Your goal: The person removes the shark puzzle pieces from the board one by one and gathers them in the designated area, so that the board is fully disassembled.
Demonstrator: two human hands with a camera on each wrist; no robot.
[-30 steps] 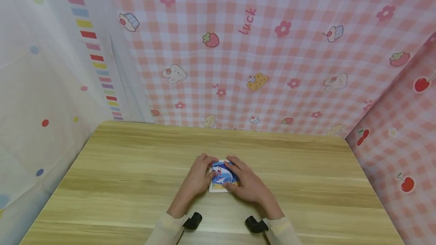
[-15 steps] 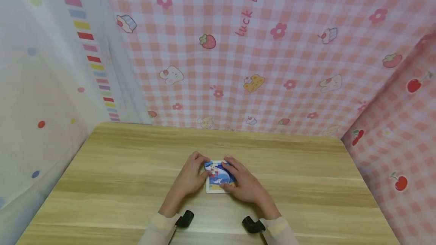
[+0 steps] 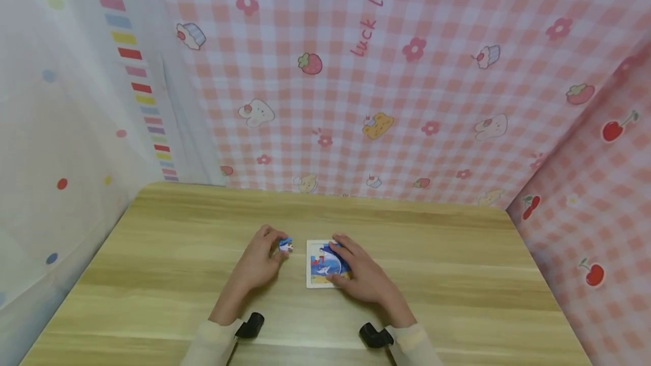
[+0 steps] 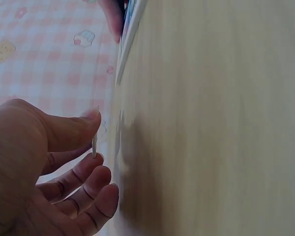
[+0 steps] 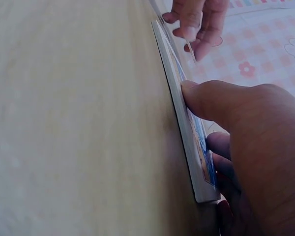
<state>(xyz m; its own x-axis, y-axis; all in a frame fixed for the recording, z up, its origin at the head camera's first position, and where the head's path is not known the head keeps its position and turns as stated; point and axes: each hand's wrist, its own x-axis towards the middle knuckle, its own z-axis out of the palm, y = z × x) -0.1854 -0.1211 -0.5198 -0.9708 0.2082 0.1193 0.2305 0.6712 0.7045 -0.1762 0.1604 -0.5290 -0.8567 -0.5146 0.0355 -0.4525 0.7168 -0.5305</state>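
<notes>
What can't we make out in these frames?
Head: right part of jigsaw puzzle, covered by right hand.
Head: picture detail on puzzle piece, too small.
Left wrist: puzzle piece's printed face, turned edge-on.
Right wrist: rest of left hand, cut off by top edge.

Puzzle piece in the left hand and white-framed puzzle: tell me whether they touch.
Apart. The head view shows it: a bare strip of table separates the puzzle piece from the left edge of the white-framed puzzle.

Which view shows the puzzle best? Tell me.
Head view: it shows the puzzle face-up from above, though the right hand covers part. Left wrist catches just one end, nearly edge-on; right wrist, its side and a sliver of picture.
</notes>
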